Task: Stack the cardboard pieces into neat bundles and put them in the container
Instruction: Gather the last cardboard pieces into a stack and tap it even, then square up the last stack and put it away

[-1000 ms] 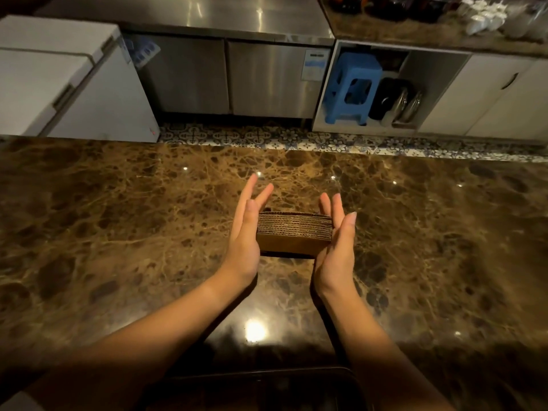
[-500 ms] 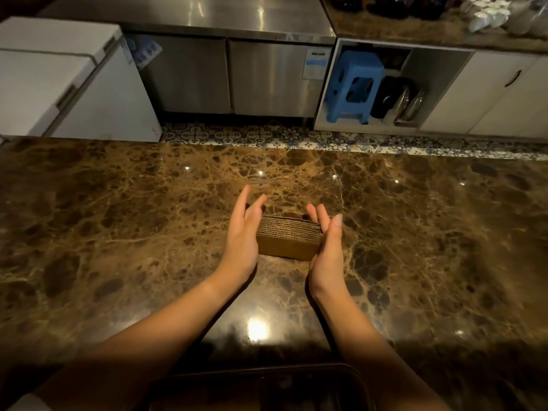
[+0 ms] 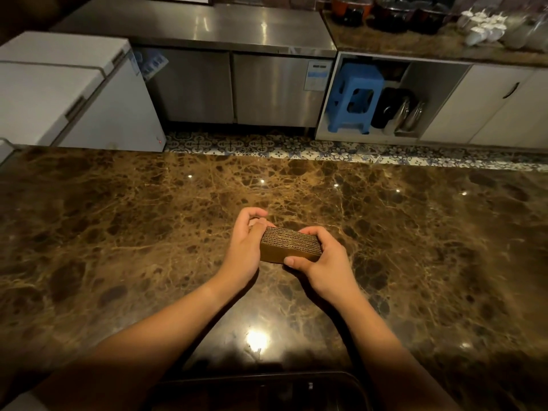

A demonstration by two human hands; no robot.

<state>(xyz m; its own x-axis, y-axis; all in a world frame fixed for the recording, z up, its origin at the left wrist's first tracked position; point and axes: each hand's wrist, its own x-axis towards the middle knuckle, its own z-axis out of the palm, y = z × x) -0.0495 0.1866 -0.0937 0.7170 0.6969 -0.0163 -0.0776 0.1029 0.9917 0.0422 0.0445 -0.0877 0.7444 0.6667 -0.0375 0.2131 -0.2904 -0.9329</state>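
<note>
Both hands, left hand (image 3: 241,247) and right hand (image 3: 323,262), grip the squared brown corrugated cardboard bundle (image 3: 289,246) mid-tabletop; next, probably carry it to the dark container (image 3: 350,384) at the near edge.

A brown corrugated cardboard bundle (image 3: 289,244), edges aligned, stands on edge above the marble counter (image 3: 118,226).

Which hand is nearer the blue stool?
Right. The right hand grips the cardboard bundle on the side toward the blue stool; the left hand holds the bundle's opposite end, farther away.
</note>
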